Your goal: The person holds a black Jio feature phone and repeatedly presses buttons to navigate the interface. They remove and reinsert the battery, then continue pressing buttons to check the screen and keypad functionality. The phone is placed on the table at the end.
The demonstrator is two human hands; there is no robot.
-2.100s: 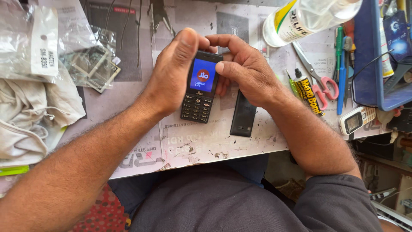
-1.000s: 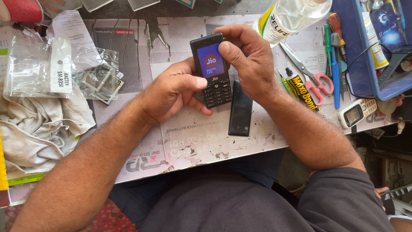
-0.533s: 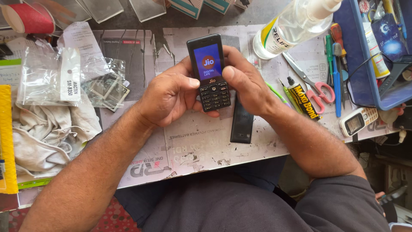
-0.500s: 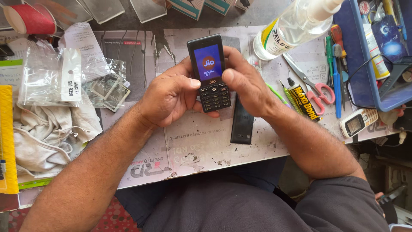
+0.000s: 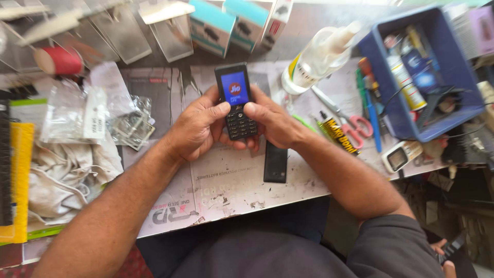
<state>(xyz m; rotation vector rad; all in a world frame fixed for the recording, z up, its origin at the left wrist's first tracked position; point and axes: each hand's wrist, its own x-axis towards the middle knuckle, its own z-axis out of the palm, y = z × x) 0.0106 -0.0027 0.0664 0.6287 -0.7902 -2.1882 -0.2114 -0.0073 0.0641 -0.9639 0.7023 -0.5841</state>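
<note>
Small black plastic keypad phone with lit blue screen (image 5: pixel 235 101) between both hands: left hand (image 5: pixel 198 128) and right hand (image 5: pixel 275 125) curled around lower edges, thumbs on keypad. Likely light, rigid, smooth; side edges safest grip. Flat black rectangular back cover (image 5: pixel 275 162) just below right hand.

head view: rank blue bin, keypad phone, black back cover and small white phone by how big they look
1. blue bin
2. keypad phone, partly hidden by the hands
3. black back cover, close to the phone, so unsure
4. small white phone
</note>
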